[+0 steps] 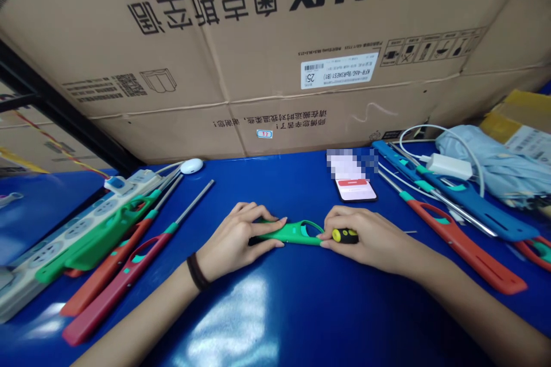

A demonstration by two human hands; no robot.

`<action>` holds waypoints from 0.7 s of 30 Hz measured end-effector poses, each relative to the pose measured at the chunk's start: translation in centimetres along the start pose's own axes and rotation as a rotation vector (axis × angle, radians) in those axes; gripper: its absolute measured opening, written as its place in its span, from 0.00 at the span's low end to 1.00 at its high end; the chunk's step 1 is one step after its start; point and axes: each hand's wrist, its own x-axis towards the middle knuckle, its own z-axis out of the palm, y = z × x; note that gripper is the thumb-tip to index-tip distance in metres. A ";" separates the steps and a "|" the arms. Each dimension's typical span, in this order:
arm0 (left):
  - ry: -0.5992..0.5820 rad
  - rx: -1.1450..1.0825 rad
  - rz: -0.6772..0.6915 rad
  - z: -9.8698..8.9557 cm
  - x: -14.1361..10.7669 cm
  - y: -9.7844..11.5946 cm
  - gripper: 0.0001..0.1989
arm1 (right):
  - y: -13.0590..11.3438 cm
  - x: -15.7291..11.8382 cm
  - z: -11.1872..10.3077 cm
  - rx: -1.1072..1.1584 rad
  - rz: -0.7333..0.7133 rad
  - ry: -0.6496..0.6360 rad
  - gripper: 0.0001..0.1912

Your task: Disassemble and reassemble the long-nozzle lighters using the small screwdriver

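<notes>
Between my two hands, a green plastic lighter body (293,232) lies on the blue table, its oval trigger opening toward the right. My left hand (241,235) grips its left end, thumb below and fingers above. At the right end, my right hand (361,238) pinches the green piece with its fingertips. A screwdriver with a yellow and black handle (344,235) is also held in my right hand, and its thin shaft sticks out to the right behind the hand.
Red and green lighters (124,272) lie beside a power strip (81,229) on the left. A phone (355,186) lies behind my right hand. Orange (469,249) and blue lighters (486,206), a white charger (450,166) and light blue cloth (508,166) are at right. A large carton (258,69) stands behind.
</notes>
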 end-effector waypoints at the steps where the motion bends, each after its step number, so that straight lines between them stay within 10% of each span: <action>1: 0.000 0.005 0.003 0.0 0.0 0.1 0.20 | 0.0 0.0 0.1 0.006 0.000 0.001 0.05; 10: -0.013 -0.048 0.034 0.6 0.0 0.1 0.17 | 0.0 -0.2 0.3 -0.026 -0.006 0.070 0.03; 21: 0.111 0.391 0.258 1.6 0.0 0.3 0.20 | 0.0 0.0 1.4 -0.425 -0.284 0.220 0.08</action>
